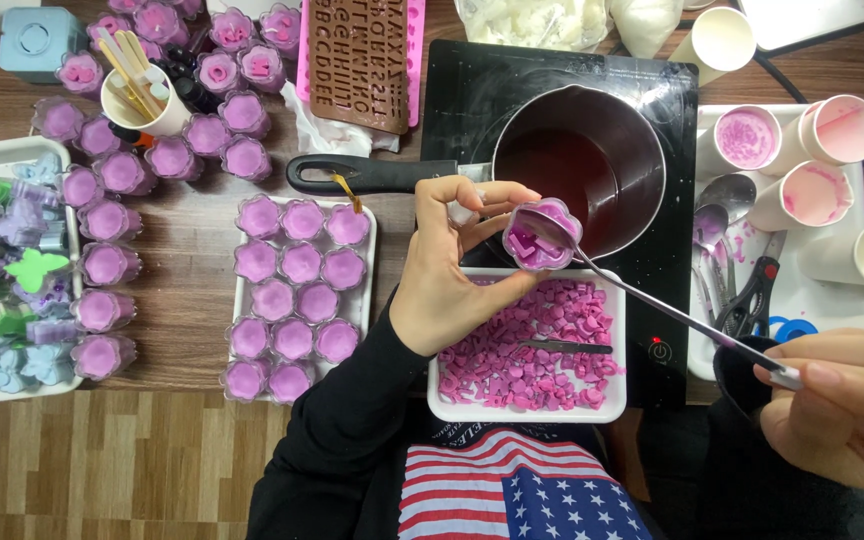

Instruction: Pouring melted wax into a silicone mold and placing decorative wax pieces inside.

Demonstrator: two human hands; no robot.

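My left hand (449, 270) holds a small flower-shaped clear cup (542, 235) with pink wax pieces inside, tilted toward me above a white tray (612, 405). My right hand (842, 400) grips the handle end of a long metal spoon (672, 315) whose bowl rests in the cup's mouth. The white tray holds many small pink wax letters and a pair of tweezers (567, 347). Behind the cup, a dark saucepan (582, 165) of melted liquid sits on a black induction cooktop (457, 90).
A white tray (372, 235) of several filled purple flower cups lies left of my arm, with more cups scattered beyond. A tray of coloured wax shapes (12, 290) is at far left. Paper cups (817, 190), spoons and scissors (752, 300) stand at right. A brown letter mould (362, 60) lies at the back.
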